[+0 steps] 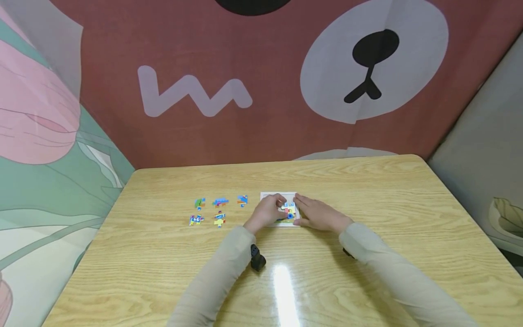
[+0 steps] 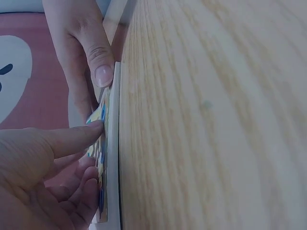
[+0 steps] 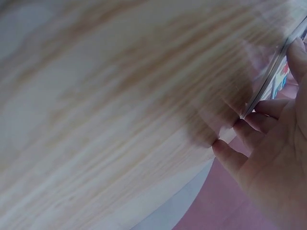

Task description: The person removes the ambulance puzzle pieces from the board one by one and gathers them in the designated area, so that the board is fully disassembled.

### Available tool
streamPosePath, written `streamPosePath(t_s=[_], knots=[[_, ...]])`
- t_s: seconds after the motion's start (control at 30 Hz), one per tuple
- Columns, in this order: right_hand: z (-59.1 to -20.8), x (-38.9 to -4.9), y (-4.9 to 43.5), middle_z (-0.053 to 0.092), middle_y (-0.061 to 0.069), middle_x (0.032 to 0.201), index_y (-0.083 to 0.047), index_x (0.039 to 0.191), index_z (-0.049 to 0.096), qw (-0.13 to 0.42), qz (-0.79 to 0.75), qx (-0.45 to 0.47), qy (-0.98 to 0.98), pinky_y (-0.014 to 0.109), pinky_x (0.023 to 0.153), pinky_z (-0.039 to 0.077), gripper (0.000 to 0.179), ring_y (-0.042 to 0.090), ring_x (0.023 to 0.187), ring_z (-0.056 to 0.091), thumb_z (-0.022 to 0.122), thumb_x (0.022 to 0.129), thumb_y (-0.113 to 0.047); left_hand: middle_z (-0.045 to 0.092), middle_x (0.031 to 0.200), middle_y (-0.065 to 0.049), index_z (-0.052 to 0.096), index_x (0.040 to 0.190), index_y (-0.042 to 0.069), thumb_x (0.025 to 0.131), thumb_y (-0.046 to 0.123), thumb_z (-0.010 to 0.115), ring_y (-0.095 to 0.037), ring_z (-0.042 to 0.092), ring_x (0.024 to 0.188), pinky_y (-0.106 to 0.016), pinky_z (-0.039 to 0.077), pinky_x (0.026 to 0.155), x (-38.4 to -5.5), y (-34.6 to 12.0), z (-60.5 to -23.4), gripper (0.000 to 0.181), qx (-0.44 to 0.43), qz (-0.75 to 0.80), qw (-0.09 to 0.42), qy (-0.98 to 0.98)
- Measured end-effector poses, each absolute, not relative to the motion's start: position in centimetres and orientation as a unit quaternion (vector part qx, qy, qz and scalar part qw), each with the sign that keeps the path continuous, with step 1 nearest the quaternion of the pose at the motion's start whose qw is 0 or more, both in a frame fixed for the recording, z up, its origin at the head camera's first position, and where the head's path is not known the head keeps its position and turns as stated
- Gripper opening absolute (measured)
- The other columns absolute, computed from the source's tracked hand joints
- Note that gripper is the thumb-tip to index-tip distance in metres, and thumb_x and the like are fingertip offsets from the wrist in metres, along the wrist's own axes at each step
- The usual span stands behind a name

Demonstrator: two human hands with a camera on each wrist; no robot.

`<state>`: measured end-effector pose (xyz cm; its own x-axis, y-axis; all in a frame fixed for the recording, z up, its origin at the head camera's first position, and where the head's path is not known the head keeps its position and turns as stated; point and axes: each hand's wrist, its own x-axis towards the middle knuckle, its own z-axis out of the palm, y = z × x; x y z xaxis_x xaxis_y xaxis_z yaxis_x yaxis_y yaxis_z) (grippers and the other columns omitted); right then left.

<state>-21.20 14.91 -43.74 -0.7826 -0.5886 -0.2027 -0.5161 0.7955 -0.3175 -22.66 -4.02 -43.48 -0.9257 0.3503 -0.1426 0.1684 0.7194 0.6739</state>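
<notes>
A small white-rimmed puzzle frame lies on the table with colourful pieces inside. My left hand is over its left half, thumb and fingers curled around a bright puzzle piece. In the left wrist view that puzzle piece sits slightly tilted at the thumb tip; the fingers' hold is partly hidden. My right hand rests against the frame's right side, thumb near the front corner and fingers towards the back. The right wrist view shows that hand's fingers fairly straight, touching the frame's edge.
Several loose clusters of joined puzzle pieces lie left of the frame in two rows. The wooden table reaches back to a curtain with a cartoon bear. A bright light reflection crosses the tabletop in front.
</notes>
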Motion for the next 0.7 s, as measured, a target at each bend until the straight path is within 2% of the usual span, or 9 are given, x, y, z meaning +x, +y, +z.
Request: streamPosePath(t_s=[0.4, 0.7], knots=[[-43.99, -21.45, 14.96, 0.018, 0.023, 0.157, 0.006, 0.149, 0.022, 0.151, -0.116, -0.290, 0.938, 0.053, 0.116, 0.025, 0.077, 0.039, 0.144, 0.023, 0.049, 0.096, -0.045, 0.070, 0.102, -0.013, 0.060, 0.111, 0.007, 0.094, 0.010, 0.057, -0.023, 0.064, 0.092, -0.035, 0.051, 0.082, -22.52, -4.41, -43.30, 0.017, 0.151, 0.380, 0.128, 0.904], [-43.96, -21.39, 14.94, 0.018, 0.023, 0.157, 0.006, 0.148, 0.022, 0.150, -0.110, -0.294, 0.938, 0.053, 0.116, 0.025, 0.076, 0.039, 0.144, 0.023, 0.049, 0.097, -0.044, 0.067, 0.096, -0.011, 0.059, 0.111, 0.008, 0.097, 0.011, 0.052, -0.013, 0.055, 0.077, -0.026, 0.046, 0.071, -22.63, -4.57, -43.16, 0.017, 0.161, 0.377, 0.129, 0.903]])
